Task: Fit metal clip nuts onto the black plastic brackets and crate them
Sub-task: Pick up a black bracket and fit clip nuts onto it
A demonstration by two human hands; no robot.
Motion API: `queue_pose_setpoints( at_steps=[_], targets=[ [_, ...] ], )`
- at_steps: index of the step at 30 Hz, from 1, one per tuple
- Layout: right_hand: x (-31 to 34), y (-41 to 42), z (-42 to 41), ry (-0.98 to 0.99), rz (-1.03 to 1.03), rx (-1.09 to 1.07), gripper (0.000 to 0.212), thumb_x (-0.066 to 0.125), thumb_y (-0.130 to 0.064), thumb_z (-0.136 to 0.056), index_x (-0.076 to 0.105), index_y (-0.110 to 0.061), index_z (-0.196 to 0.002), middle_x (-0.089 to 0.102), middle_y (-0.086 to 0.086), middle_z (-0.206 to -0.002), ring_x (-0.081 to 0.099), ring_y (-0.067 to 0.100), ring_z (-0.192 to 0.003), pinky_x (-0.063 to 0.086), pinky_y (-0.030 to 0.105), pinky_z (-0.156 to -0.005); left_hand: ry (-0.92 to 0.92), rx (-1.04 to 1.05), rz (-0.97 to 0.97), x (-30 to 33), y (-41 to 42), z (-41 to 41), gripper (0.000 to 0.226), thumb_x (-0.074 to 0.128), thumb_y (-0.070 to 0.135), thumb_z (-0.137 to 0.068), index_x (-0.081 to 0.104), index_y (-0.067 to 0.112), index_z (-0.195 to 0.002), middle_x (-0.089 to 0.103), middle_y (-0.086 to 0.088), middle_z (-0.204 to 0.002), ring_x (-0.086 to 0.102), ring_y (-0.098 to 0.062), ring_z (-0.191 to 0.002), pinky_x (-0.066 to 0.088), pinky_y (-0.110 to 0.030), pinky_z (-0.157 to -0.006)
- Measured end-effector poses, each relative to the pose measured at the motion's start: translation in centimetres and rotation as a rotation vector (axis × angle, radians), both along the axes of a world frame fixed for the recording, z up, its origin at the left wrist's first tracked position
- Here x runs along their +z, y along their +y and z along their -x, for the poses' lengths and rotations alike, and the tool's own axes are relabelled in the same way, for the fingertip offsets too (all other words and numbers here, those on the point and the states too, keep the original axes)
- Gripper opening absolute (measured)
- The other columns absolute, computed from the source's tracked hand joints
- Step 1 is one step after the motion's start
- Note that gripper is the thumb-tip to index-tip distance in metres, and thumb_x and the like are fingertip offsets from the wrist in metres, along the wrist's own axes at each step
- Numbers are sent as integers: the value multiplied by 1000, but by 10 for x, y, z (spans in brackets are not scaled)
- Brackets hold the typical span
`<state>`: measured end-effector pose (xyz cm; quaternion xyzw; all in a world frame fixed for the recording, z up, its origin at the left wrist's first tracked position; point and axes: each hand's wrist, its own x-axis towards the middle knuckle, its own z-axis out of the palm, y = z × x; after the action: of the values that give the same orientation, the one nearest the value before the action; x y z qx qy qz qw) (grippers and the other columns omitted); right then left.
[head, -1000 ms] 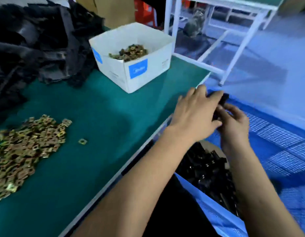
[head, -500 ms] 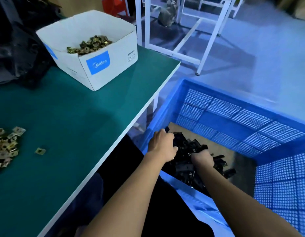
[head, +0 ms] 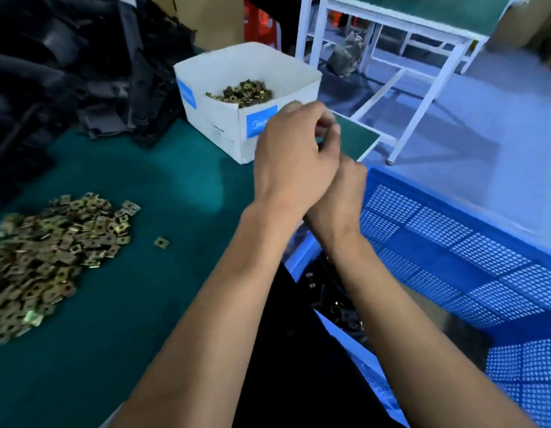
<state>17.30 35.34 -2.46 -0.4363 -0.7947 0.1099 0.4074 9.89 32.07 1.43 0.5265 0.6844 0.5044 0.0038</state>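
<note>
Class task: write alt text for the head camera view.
Two hands, left over right, meet above a green table's edge. Clip nuts lie piled at left, more fill a white box; a blue crate sits at right.

So the white cardboard box [head: 237, 131] sits far back on the green worktop [head: 120, 304]. Left of it: black plastic brackets [head: 67, 72]. Nearer than it: loose metal clip nuts [head: 45, 254]. Right of it, off the worktop: blue mesh crate [head: 453, 257].

One head-worn view, looking forward and down

The single wide-angle camera sits above the green worktop [head: 120, 304], close over both forearms. It faces the white box [head: 234, 131], with the blue crate [head: 453, 242] right of that box, lower down.
</note>
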Motion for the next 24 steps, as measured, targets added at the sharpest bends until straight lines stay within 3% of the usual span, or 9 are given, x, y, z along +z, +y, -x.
queue_pose_setpoints(
  at_steps=[4, 7, 10, 14, 17, 20, 22, 24],
  targets=[
    [32, -52, 83, 8, 45, 276, 36, 43, -26, -79, 75, -16, -92, 74, 12, -79, 61, 36, -68, 26, 29, -60, -27, 211, -121, 22, -64, 78, 20, 55, 21, -85, 74, 18, -88, 73, 4, -92, 66, -12, -85, 52, -36, -84],
    [44, -97, 152, -29, 139, 480, 25, 50, -30, -82, 71, -18, -81, 71, 8, -77, 66, 34, -71, 34, 33, -58, -1, 479, -153, 23, -125, 135, 22, 53, 24, -88, 75, 20, -90, 73, 9, -92, 66, -7, -88, 51, -25, -86],
    [39, -148, 216, -209, 102, 681, 17, 59, -24, -90, 74, -19, -97, 74, 9, -93, 70, 35, -89, 44, 35, -64, 3, 739, -144, 11, -191, 183, 25, 51, 24, -92, 75, 21, -95, 70, 14, -95, 64, -3, -93, 47, -15, -85],
    [20, -213, 272, -432, -38, 931, 23, 61, -16, -90, 73, -25, -107, 73, 7, -105, 71, 33, -95, 43, 34, -67, 46, 1088, -16, -17, -277, 230, 27, 50, 26, -91, 71, 18, -105, 66, -3, -111, 57, -23, -110, 44, -31, -99],
    [4, -240, 300, -520, -136, 1034, 36, 66, -32, -92, 62, -23, -127, 65, 10, -117, 68, 36, -101, 45, 37, -72, 128, 1307, 232, -40, -326, 256, 38, 55, 31, -89, 64, 21, -124, 52, -11, -134, 45, -36, -125, 37, -42, -101],
    [-12, -247, 311, -493, -224, 1023, 51, 65, -49, -95, 51, -19, -132, 60, 10, -121, 66, 38, -99, 43, 39, -70, 31, 1306, 449, -58, -348, 279, 53, 60, 41, -93, 53, 27, -143, 39, -13, -150, 37, -41, -135, 38, -51, -104],
    [-18, -246, 315, -445, -236, 1021, 45, 64, -48, -96, 51, -17, -127, 60, 10, -118, 66, 37, -97, 40, 38, -67, -73, 1233, 506, -66, -350, 290, 57, 61, 46, -95, 48, 32, -148, 37, -14, -152, 37, -43, -133, 37, -52, -108],
    [-22, -244, 316, -425, -250, 1022, 43, 64, -46, -97, 51, -16, -125, 61, 10, -117, 67, 37, -95, 39, 37, -66, -52, 1199, 515, -70, -349, 293, 54, 63, 46, -95, 50, 32, -146, 40, -17, -146, 40, -44, -127, 38, -50, -106]
  ],
)
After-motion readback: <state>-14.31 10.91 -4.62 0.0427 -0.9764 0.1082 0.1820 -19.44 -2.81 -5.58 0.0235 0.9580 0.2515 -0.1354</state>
